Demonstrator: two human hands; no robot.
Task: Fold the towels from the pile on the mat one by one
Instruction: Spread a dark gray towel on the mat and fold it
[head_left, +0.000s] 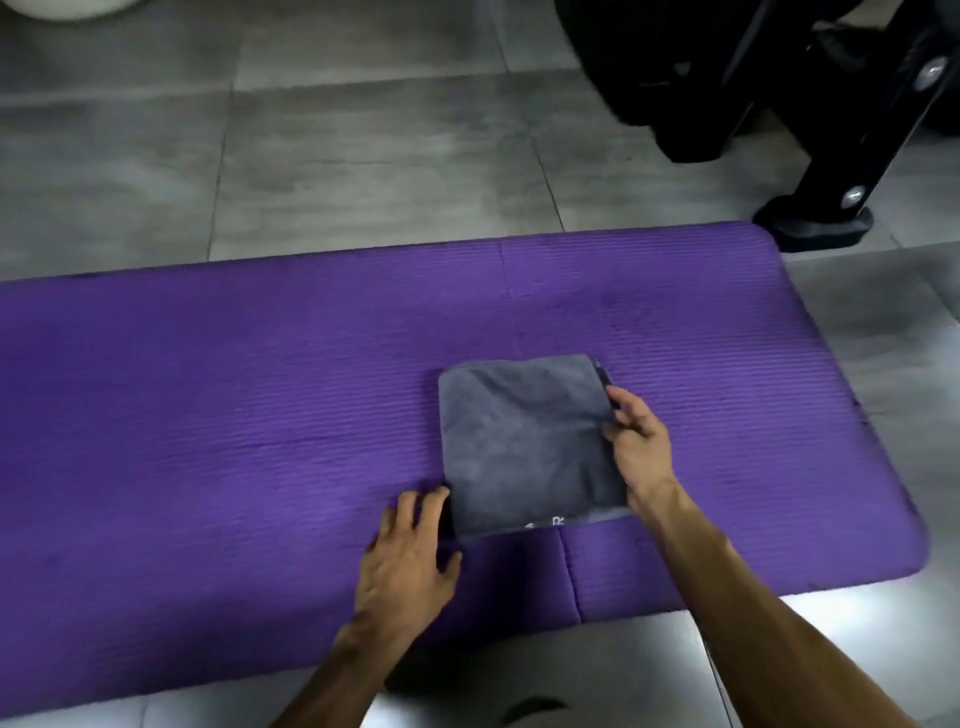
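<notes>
Head view: a grey towel (524, 441), folded to a compact rectangle, lies on the purple mat (208, 389) right of centre. Right hand (636, 441) pinches the towel's right edge with curled fingers (618, 402). Left hand (410, 556) rests with fingers spread and relaxed at the near left corner, gripping nothing. Risk: layers at the right edge look slightly offset; lifting by the pinch alone could let the lower layers slip and undo the fold. No pile of further towels is in view.
</notes>
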